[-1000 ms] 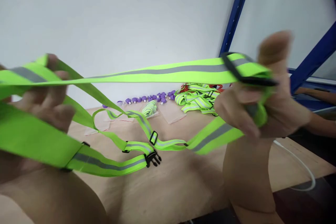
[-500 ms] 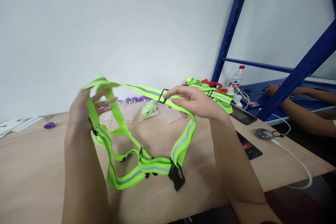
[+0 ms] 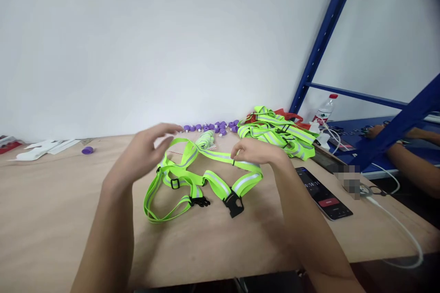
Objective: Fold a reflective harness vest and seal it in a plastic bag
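Observation:
A neon-yellow reflective harness (image 3: 217,183) with grey stripes lies loosely spread on the wooden table. Its black socket buckle (image 3: 234,204) points toward the front edge, and the black prong buckle (image 3: 200,202) lies to the left of it, apart. Over the harness's far left straps hovers my left hand (image 3: 146,151), thumb and fingers apart, holding nothing. At the far right strap, my right hand (image 3: 256,151) has its fingertips pinched on the webbing beside a dark slider.
Behind the harness are a rolled reflective strap bundle (image 3: 205,139) and several purple pieces (image 3: 220,127). A heap of reflective harnesses (image 3: 271,137) is at back right. A phone (image 3: 325,194) lies right; a purple ring (image 3: 87,150) lies left. Another person's arm (image 3: 409,160) shows beyond the blue rack (image 3: 323,32).
The harness has come down from the air onto the table. My left hand has let go of its straps and opened. The view has shifted slightly left.

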Action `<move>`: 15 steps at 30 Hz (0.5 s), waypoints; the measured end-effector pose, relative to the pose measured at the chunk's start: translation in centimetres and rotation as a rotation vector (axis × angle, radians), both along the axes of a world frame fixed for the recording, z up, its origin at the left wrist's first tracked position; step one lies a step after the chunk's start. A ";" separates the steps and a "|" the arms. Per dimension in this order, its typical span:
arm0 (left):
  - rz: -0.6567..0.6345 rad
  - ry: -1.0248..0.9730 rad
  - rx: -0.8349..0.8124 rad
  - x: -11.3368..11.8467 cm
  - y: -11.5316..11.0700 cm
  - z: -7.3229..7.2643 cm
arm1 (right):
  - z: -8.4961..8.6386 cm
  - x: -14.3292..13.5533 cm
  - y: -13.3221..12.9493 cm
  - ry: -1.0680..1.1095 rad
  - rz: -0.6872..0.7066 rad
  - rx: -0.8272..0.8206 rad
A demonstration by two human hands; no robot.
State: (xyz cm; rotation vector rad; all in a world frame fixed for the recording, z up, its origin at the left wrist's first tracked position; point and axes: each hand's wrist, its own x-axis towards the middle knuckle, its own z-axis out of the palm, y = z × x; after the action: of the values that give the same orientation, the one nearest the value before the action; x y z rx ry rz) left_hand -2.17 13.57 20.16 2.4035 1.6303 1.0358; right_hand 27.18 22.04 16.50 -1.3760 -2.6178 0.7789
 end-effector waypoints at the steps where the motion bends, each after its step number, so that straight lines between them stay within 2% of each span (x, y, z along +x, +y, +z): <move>1: -0.105 0.070 -0.049 0.9 -1.2 -0.2 | -0.1 0.2 -0.7 0.013 0.027 -0.020; 2: -0.187 0.154 -0.123 1.6 -2.4 -0.9 | -0.2 0.5 -1.4 0.046 0.050 -0.036; 4: -0.278 0.318 -0.254 2.3 -4.2 -3.5 | -0.8 1.9 -2.8 0.171 0.078 -0.062; 7: -0.259 0.436 -0.317 1.5 -5.8 -9.2 | -2.5 5.1 -4.2 0.436 0.029 -0.082; 10: -0.196 0.468 -0.362 0.3 -6.7 -13.8 | -5.1 7.9 -4.9 0.512 -0.179 0.053; 12: -0.162 0.432 -0.356 -0.2 -7.5 -15.3 | -6.8 8.8 -5.7 0.394 -0.337 0.292; 13: -0.154 0.392 -0.348 -0.4 -8.0 -15.6 | -7.6 8.7 -6.3 0.326 -0.366 0.411; 15: -0.138 0.266 -0.343 -0.8 -9.0 -15.4 | -8.8 7.8 -8.1 0.231 -0.269 0.530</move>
State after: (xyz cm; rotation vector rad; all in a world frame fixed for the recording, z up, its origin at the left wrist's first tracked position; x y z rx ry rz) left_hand -3.01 4.52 4.71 2.4471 1.5326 0.3883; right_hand 35.03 13.90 7.72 -1.3363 -2.1754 0.1723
